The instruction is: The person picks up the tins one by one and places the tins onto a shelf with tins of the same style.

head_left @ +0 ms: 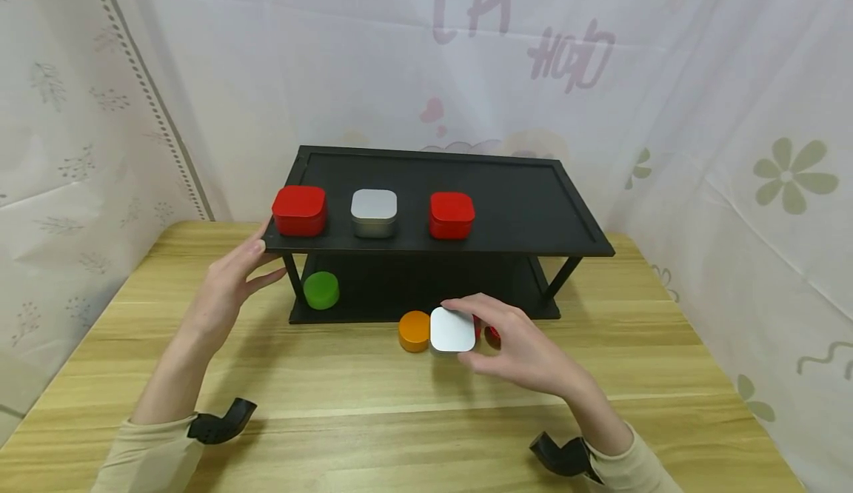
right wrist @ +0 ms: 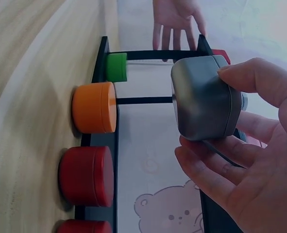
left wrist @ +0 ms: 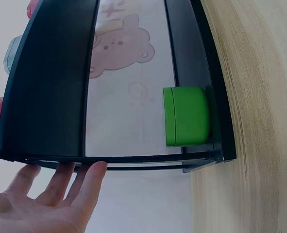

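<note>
My right hand holds a silver square tin between the thumb and fingers. It is above the table, just in front of a black two-level shelf. The fingers of my left hand are extended and touch the left end of the shelf's upper board. Along that board's front stand a red square tin, another silver square tin and a smaller red square tin. On the lower board, at the left, sits a green round tin.
An orange round tin stands on the wooden table by the shelf's front edge. Beside it are a red round tin and a second red tin, partly hidden by my right hand in the head view. A printed curtain hangs behind.
</note>
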`<control>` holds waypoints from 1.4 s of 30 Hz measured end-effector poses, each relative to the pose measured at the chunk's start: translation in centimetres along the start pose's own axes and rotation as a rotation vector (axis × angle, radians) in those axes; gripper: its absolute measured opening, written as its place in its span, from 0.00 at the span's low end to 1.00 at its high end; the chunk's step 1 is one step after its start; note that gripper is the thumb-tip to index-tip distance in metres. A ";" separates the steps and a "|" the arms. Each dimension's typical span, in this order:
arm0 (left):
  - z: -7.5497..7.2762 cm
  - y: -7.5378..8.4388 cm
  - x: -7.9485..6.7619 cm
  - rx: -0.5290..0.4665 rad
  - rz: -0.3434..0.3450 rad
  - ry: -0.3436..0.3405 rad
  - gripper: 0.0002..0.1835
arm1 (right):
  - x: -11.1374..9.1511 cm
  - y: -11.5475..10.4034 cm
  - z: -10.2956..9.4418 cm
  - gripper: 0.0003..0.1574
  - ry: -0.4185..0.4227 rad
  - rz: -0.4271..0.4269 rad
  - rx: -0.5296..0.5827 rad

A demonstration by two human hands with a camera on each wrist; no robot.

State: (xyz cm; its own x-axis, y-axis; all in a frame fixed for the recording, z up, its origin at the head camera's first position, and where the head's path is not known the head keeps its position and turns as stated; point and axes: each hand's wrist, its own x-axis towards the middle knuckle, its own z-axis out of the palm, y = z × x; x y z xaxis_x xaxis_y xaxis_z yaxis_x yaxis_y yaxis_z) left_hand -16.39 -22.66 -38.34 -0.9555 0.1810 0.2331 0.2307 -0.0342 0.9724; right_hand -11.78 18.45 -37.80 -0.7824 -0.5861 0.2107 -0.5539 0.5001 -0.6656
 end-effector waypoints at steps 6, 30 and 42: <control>0.1 0.0 0.0 0.009 -0.005 0.005 0.27 | 0.0 -0.3 -1.0 0.40 0.011 -0.024 -0.033; -0.1 -0.3 0.0 -0.008 0.015 -0.004 0.27 | 0.1 -1.7 -4.3 0.40 0.053 -0.036 -0.100; -0.1 -0.2 0.0 -0.016 0.013 -0.001 0.27 | 0.2 -1.7 -6.4 0.42 0.109 -0.065 -0.129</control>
State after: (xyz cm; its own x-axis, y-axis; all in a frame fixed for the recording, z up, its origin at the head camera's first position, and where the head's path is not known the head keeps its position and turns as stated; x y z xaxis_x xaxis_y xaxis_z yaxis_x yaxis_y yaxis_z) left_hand -16.43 -22.75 -38.52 -0.9522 0.1819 0.2453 0.2398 -0.0521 0.9694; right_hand -12.80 21.55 -32.07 -0.7660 -0.5508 0.3314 -0.6309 0.5451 -0.5522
